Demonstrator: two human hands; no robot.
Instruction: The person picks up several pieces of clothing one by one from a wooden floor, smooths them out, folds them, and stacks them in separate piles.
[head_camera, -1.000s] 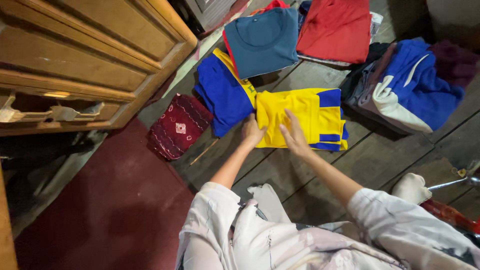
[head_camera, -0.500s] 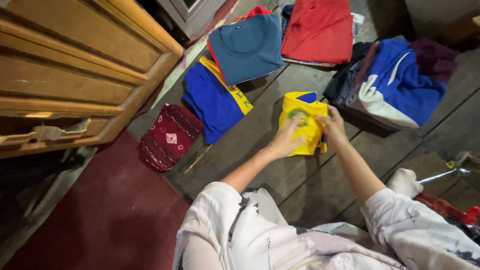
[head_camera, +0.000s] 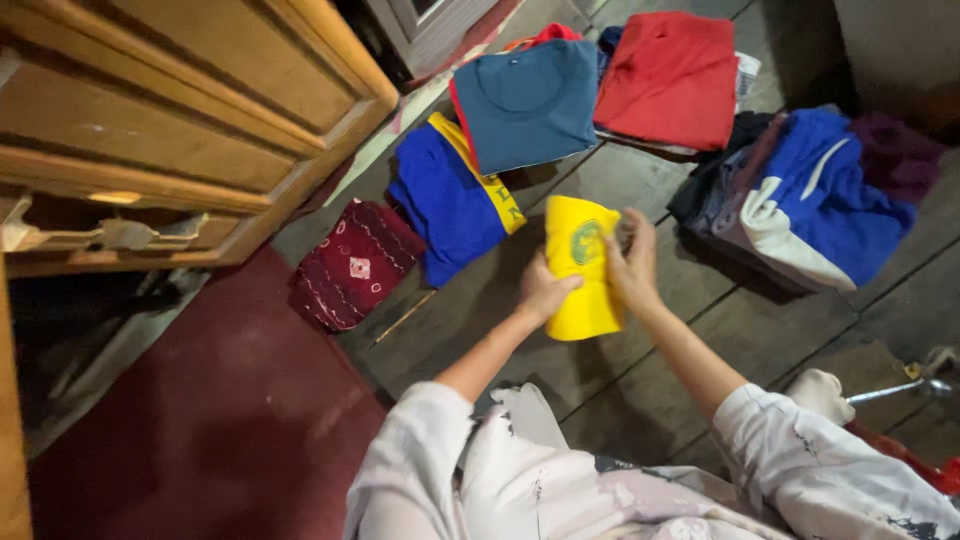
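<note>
1. Head view, hands: the left hand (head_camera: 545, 292) grips the near left edge of a folded yellow garment (head_camera: 582, 265), fingers curled over the cloth. The right hand (head_camera: 632, 262) clasps the garment's right side, fingers spread along its edge. Both hands grasp it, and it stands upright between them, over the plank floor (head_camera: 760, 320).
2. Head view, the garment: it is folded into a narrow packet with a round greenish emblem facing up.
3. Head view, things on the floor: just left of the garment lies a folded blue garment with a yellow stripe (head_camera: 450, 200). Beyond that lie a teal shirt (head_camera: 525, 100) and a red folded cloth (head_camera: 672, 75). To the right is a heap of blue, white and dark clothes (head_camera: 800, 195).
4. Head view, left side: a dark red patterned cloth (head_camera: 355, 262) lies beside a maroon mat (head_camera: 220, 410), near a wooden chest of drawers (head_camera: 170, 110).
</note>
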